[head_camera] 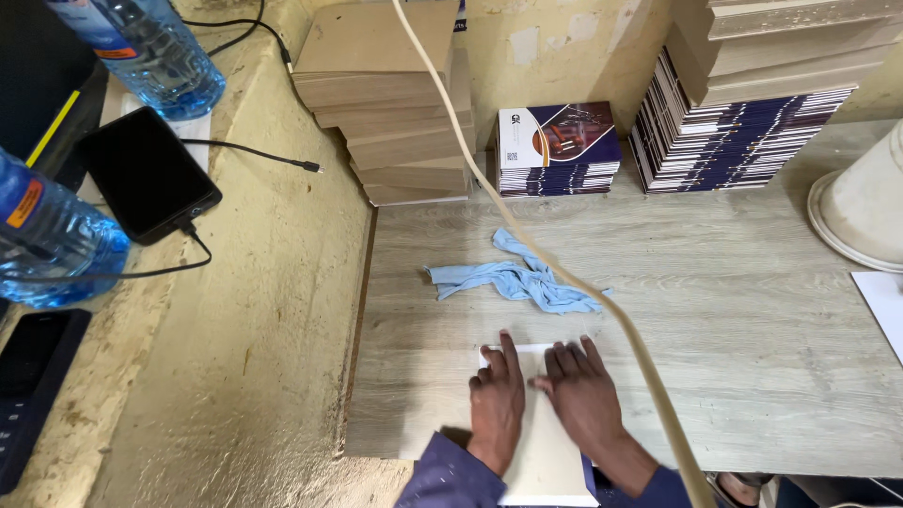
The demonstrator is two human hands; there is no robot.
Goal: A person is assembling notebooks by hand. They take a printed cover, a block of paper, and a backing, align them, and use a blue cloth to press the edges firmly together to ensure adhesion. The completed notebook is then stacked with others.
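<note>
Left hand (pixel 496 400) and right hand (pixel 583 390) lie flat, fingers spread, on a white sheet (pixel 546 461). Blue cloth (pixel 517 277) lies just beyond

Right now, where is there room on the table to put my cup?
Bare wood lies right of the blue cloth, between the booklet stacks and the white bucket. It is crowded along the wall and near both hands on the white sheet.

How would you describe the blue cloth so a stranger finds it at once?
Start at the wood-grain tabletop, with stacks of booklets along its back wall. Between those stacks and the left hand and right hand, both flat on a white sheet, lies the cloth. It is the only soft, crumpled, light-blue thing there; a tan strap crosses its right end.
</note>
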